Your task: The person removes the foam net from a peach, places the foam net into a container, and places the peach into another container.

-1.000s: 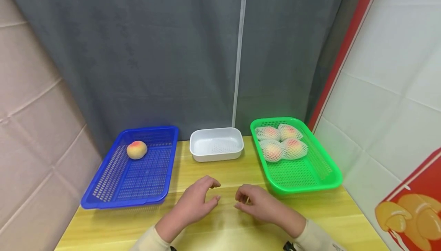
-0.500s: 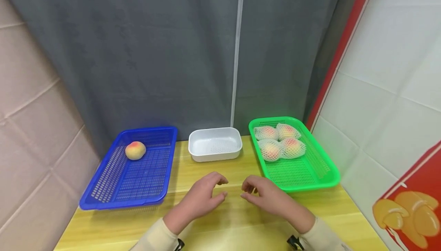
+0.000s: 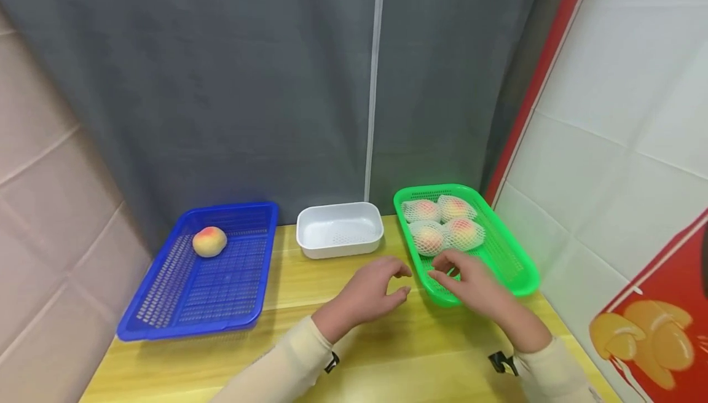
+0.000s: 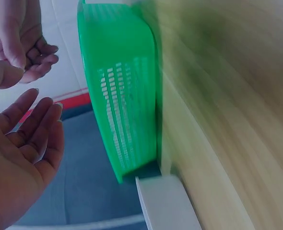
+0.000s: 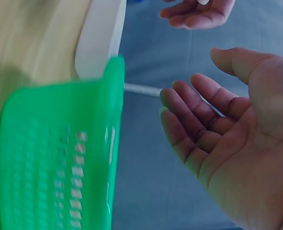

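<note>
My right hand hovers over the near left part of the green basket, its fingers loosely bent and holding nothing. Just beyond its fingertips, several peaches in white foam nets lie together at the basket's far end. To the left of the basket, my left hand is above the wooden table, fingers relaxed and thumb apart, with nothing in it. Both wrist views show bare palms, with the left hand beside the basket's side wall and the right hand likewise.
A white plastic tray stands at the back middle of the table. On the left is a blue basket with one unwrapped peach in it. A grey curtain closes off the back, and white panels line the right.
Both hands have moved right and away from the body; the right hand has come from the table to over the green basket. The head view has shifted slightly. The peaches stay in place.
</note>
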Available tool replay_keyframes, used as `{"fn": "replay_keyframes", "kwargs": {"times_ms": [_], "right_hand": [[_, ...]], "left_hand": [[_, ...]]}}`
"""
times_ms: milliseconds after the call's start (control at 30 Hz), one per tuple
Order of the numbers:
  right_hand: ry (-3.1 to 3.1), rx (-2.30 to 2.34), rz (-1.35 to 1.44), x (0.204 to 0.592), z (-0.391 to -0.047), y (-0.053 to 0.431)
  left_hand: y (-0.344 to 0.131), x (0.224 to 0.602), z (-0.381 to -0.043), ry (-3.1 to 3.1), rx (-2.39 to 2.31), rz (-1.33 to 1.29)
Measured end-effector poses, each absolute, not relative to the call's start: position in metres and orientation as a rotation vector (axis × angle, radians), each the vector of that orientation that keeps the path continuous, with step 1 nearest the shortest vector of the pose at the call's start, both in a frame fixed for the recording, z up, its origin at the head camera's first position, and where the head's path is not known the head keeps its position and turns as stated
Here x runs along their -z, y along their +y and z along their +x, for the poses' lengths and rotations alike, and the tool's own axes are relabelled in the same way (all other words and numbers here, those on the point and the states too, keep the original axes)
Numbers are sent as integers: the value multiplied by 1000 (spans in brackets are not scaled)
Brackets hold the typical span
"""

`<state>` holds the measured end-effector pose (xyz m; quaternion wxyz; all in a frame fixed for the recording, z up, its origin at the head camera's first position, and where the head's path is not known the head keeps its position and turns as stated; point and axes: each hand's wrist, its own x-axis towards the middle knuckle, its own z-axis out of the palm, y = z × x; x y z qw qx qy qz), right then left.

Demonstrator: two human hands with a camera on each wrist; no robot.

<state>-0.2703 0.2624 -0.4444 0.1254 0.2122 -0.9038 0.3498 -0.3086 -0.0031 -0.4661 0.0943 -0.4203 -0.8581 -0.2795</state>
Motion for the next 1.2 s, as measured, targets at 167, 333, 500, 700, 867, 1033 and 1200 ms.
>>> {"fn": "replay_keyframes", "kwargs": {"times_ms": [167, 333, 500, 700, 867, 1033, 1200], "right_hand": [[-2636, -976, 532, 439, -269, 282], [-2648, -949, 465, 435, -268, 295], [-2653, -919, 432, 435, -268, 302], [-2669, -919, 389, 435, -269, 308], [-2683, -933, 380, 434, -271, 308], [-2690, -926, 378, 435, -271, 309], [-2705, -925, 362, 435, -273, 311]], "left_hand": [[25, 468, -317, -2478, 788, -1337], [50, 474, -326, -2443, 684, -1406], [72, 483, -333, -2416, 516, -1472], [91, 495, -338, -2442, 360, -1486], [97, 501, -340, -2473, 294, -1449], [103, 510, -342, -2463, 236, -1419], [107, 518, -342, -2425, 154, -1369]]}}
